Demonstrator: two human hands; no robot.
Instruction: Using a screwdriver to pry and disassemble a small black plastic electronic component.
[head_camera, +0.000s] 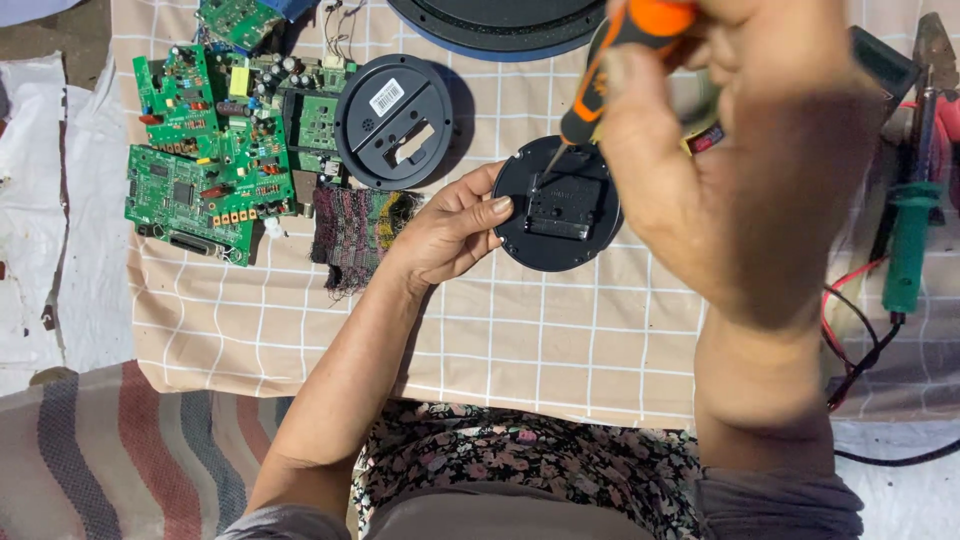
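Round black clock back (557, 205): my left hand (450, 235) pinches its nine o'clock edge; my right hand (720, 150) grips an orange-handled screwdriver (600, 85), tip at eleven o'clock.

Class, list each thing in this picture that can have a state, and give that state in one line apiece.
Black disc: flat on cloth, back up, steadied at its left edge.
Left hand: gripping the disc's edge.
Right hand: closed on the screwdriver.
Screwdriver: tilted, tip on the disc.
Round cover: lying loose, apart from the disc.
Circuit boards: bare, piled together.
Soldering iron: lying unheld.
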